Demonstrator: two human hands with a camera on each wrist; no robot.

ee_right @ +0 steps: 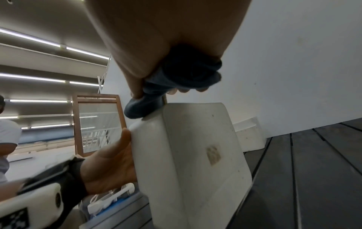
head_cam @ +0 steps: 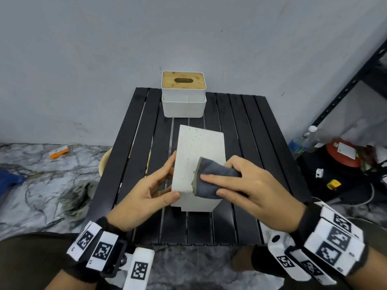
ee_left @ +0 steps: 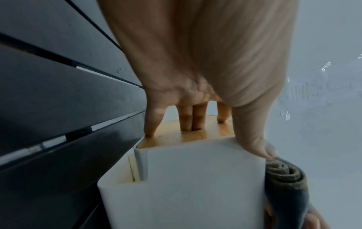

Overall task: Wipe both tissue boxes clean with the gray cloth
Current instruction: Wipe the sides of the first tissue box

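A white speckled tissue box (head_cam: 199, 147) lies on its side mid-table, its bamboo lid (ee_left: 197, 134) facing left. My left hand (head_cam: 146, 193) grips it, fingers (ee_left: 192, 117) against the lid and thumb on the near upper edge. My right hand (head_cam: 247, 185) grips the bunched gray cloth (head_cam: 211, 185) and presses it on the box's upper face near the front. The right wrist view shows a brownish smudge (ee_right: 213, 155) on the box's bottom panel. The second tissue box (head_cam: 183, 95), white with a bamboo lid, stands upright at the table's far edge.
The black slatted table (head_cam: 257, 147) stands against a gray wall. To the right are a black metal rack (head_cam: 345, 86), a plastic bottle (head_cam: 301, 141) and clutter on the floor. An orange packet (head_cam: 59, 152) lies on the marble floor at left. A person in a white shirt (ee_right: 7, 139) stands far off.
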